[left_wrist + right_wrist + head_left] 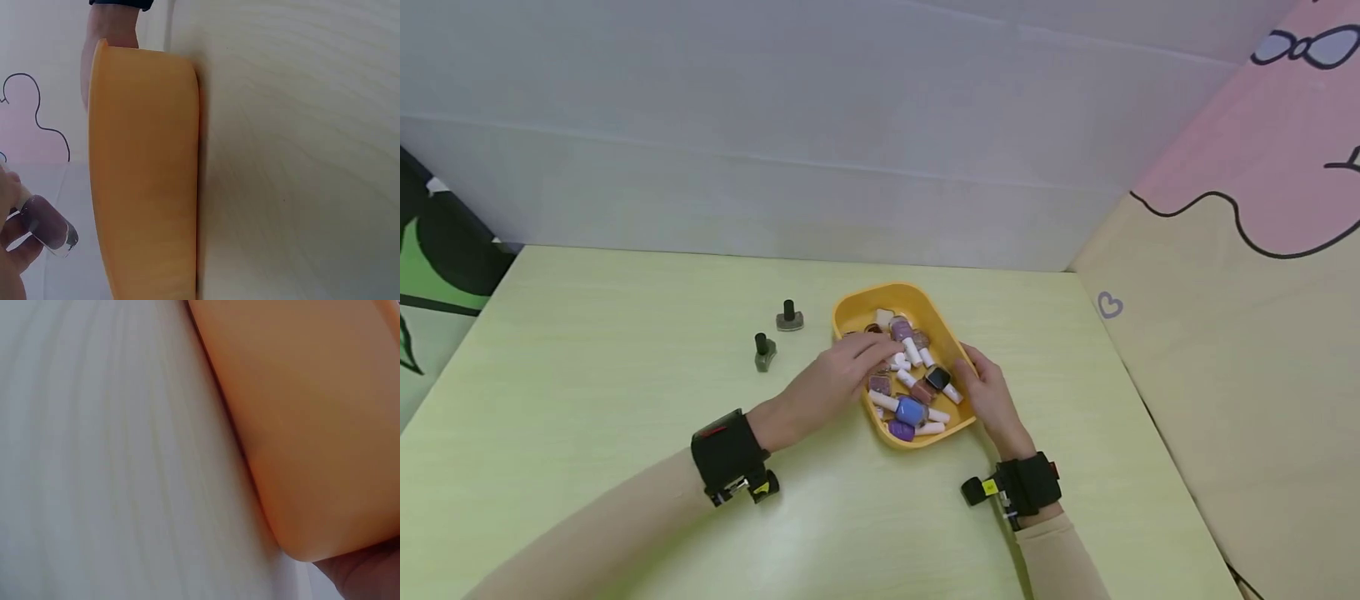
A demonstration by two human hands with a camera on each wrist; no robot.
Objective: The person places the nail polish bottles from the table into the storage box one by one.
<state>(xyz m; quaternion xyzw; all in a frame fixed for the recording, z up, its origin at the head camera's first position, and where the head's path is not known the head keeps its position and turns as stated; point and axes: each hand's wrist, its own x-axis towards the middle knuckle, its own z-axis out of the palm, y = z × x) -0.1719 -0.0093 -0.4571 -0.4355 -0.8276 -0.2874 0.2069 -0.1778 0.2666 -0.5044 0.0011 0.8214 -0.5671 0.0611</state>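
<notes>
My left hand [838,371] reaches over the left side of a yellow plastic basket [943,321]. In the left wrist view its fingers pinch a nail polish bottle [49,224] by the cap end; the glass is mauve and clear at the base. My right hand [992,396] grips the basket's right rim, with the thumb over the edge. Inside the basket lie several nail polish bottles with white caps, among them a blue one [912,412], a purple one [901,430] and a brownish one [922,391].
Two dark-capped nail polish bottles stand on the light wooden table [625,350] left of the basket, one greyish [789,318] and one greenish [764,357]. A pale wall [775,208] rises behind the table, and a patterned panel [1225,333] stands at the right.
</notes>
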